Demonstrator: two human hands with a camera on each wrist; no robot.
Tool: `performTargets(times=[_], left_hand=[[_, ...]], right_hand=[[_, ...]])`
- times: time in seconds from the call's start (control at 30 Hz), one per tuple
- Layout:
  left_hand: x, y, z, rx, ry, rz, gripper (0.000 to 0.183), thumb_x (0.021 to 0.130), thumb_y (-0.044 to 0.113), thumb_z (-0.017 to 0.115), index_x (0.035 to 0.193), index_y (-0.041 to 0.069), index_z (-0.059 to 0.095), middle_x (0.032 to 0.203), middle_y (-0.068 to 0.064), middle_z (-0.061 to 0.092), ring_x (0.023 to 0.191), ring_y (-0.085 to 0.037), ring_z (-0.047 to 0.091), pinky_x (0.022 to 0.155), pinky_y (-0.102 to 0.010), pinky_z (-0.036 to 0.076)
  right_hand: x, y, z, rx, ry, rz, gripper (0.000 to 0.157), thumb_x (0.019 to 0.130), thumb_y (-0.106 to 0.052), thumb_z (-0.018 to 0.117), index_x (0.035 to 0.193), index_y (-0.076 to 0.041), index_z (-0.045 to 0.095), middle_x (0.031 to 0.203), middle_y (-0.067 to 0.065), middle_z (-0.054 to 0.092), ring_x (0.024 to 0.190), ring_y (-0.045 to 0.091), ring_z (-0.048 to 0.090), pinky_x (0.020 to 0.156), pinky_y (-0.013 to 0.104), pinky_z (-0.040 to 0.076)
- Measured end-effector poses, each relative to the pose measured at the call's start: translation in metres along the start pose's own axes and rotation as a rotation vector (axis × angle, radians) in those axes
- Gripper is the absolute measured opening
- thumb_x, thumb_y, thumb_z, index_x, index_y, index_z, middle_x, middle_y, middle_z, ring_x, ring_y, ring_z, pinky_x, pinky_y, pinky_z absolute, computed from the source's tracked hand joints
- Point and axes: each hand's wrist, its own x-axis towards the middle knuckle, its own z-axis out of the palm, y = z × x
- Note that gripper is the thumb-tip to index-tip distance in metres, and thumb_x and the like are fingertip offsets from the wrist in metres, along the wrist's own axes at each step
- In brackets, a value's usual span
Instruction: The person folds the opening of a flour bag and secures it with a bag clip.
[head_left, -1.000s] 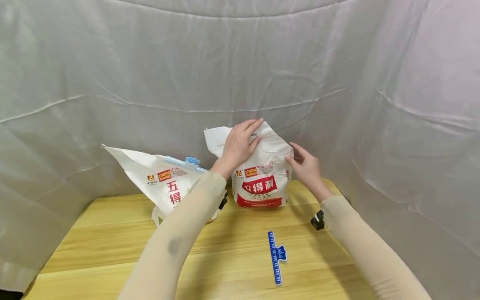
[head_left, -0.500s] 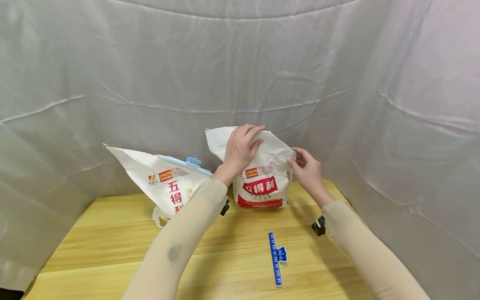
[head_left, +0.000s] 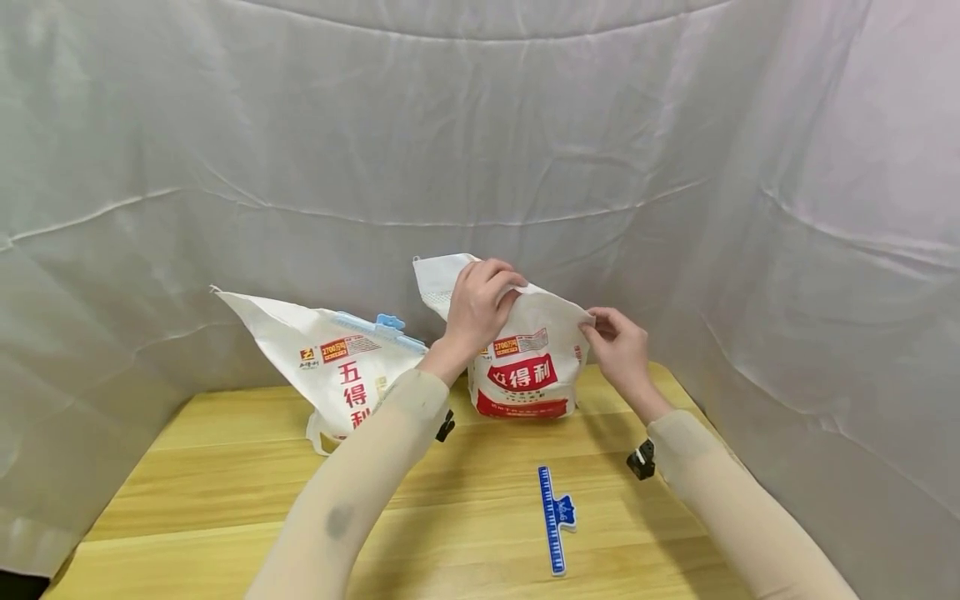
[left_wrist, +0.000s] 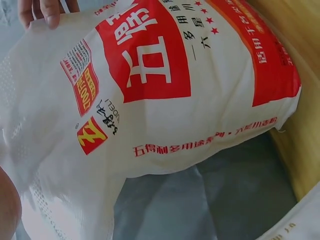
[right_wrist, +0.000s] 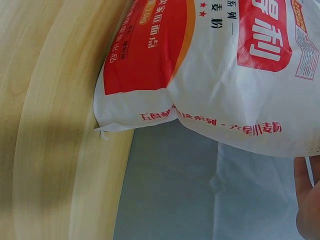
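Observation:
A white flour bag point(head_left: 525, 375) with red printing stands at the back of the table. Across its top my left hand point(head_left: 476, 304) grips the folded-over edge, thumb in front and fingers behind. At the bag's upper right corner, my right hand point(head_left: 624, 346) pinches the edge between thumb and fingers. In the left wrist view the bag point(left_wrist: 150, 120) fills the middle, and fingertips point(left_wrist: 52, 12) hold its far corner. The right wrist view shows the bag's side point(right_wrist: 215, 90), with part of the right hand point(right_wrist: 309, 200) at the right border.
A second white flour bag point(head_left: 300, 333), closed by a light blue clip point(head_left: 382, 327), leans at the left, partly behind the left sleeve. One dark blue sealing clip point(head_left: 553, 521) lies on the wooden table point(head_left: 187, 492). Grey curtain point(head_left: 480, 125) hangs close behind and at the sides.
Both hands have lowered slightly, the right one also shifting outward. The bag's top has folded backward and down, and its right part now slopes to the right hand.

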Motion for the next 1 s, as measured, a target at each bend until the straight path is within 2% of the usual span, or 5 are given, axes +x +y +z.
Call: performTargets(times=[0.3, 0.5, 0.63, 0.77, 1.0], left_hand=[[-0.003, -0.004, -0.009, -0.013, -0.012, 0.050, 0.017, 0.088, -0.009, 0.071, 0.092, 0.007, 0.076, 0.100, -0.008, 0.071, 0.096, -0.027, 0.066, 0.097, -0.039, 0.050], [-0.007, -0.009, -0.016, -0.043, -0.106, 0.095, 0.019, 0.087, -0.013, 0.068, 0.093, 0.004, 0.074, 0.108, -0.010, 0.074, 0.106, -0.028, 0.068, 0.110, -0.040, 0.049], [-0.008, -0.011, -0.022, -0.042, -0.179, 0.115, 0.016, 0.090, -0.011, 0.069, 0.095, 0.004, 0.071, 0.124, -0.010, 0.073, 0.117, -0.027, 0.067, 0.113, -0.036, 0.046], [-0.006, -0.012, -0.025, -0.003, -0.264, 0.110, 0.015, 0.093, -0.008, 0.067, 0.098, 0.006, 0.069, 0.136, -0.010, 0.068, 0.128, -0.026, 0.063, 0.117, -0.038, 0.042], [-0.004, -0.011, -0.026, 0.071, -0.427, 0.040, 0.015, 0.097, 0.020, 0.072, 0.107, 0.010, 0.065, 0.145, -0.007, 0.062, 0.142, -0.024, 0.051, 0.127, -0.046, 0.024]], right_hand=[[0.000, 0.003, 0.000, -0.054, 0.035, -0.065, 0.009, 0.091, 0.003, 0.076, 0.100, 0.001, 0.074, 0.098, 0.016, 0.076, 0.087, 0.031, 0.074, 0.074, 0.005, 0.050], [-0.002, 0.008, 0.000, -0.062, 0.037, -0.100, 0.013, 0.088, 0.009, 0.073, 0.097, 0.000, 0.075, 0.101, 0.013, 0.076, 0.089, 0.030, 0.074, 0.078, 0.010, 0.053], [-0.004, 0.007, -0.001, -0.066, -0.028, -0.044, 0.015, 0.089, 0.006, 0.073, 0.101, -0.003, 0.073, 0.114, 0.012, 0.077, 0.096, 0.031, 0.075, 0.085, 0.029, 0.061], [-0.008, 0.006, -0.004, -0.072, -0.110, 0.028, 0.021, 0.091, -0.005, 0.077, 0.110, -0.006, 0.069, 0.125, 0.011, 0.074, 0.111, 0.033, 0.072, 0.093, 0.049, 0.059], [-0.012, 0.005, -0.005, -0.046, -0.179, 0.110, 0.040, 0.097, -0.040, 0.074, 0.122, -0.010, 0.065, 0.128, 0.012, 0.070, 0.118, 0.032, 0.066, 0.093, 0.051, 0.057]])
